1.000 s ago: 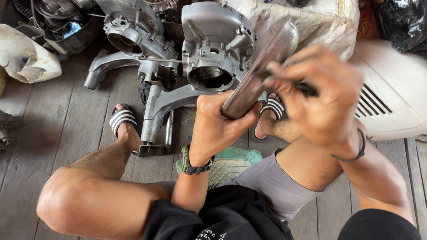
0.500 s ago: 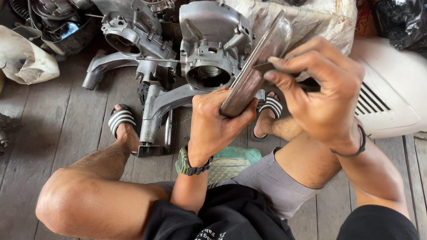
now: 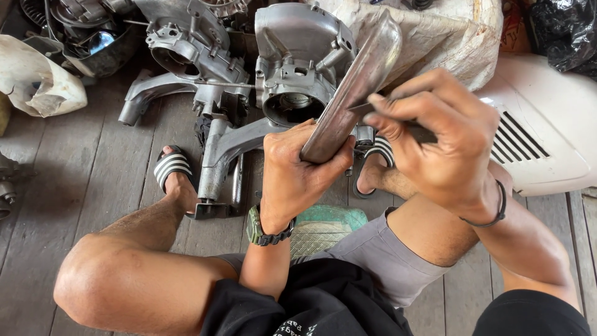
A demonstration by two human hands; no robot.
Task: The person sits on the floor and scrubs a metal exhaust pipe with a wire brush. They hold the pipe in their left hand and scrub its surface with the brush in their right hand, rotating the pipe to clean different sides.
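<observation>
Left hand [image 3: 297,174] grips metal bar [image 3: 351,93] (tilted) — right hand [image 3: 444,143] touching it.

A long, curved metal cover [image 3: 349,93], dull grey and worn, stands tilted, upper end up and away, lower end low. A small dark tool [image 3: 415,129] presses against its edge.

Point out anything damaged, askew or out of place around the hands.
Nothing is clearly broken. The left hand grips a long metal part tilted upward, while the right hand presses a small dark tool against it. Engine casings lie jumbled on the plank floor.
</observation>
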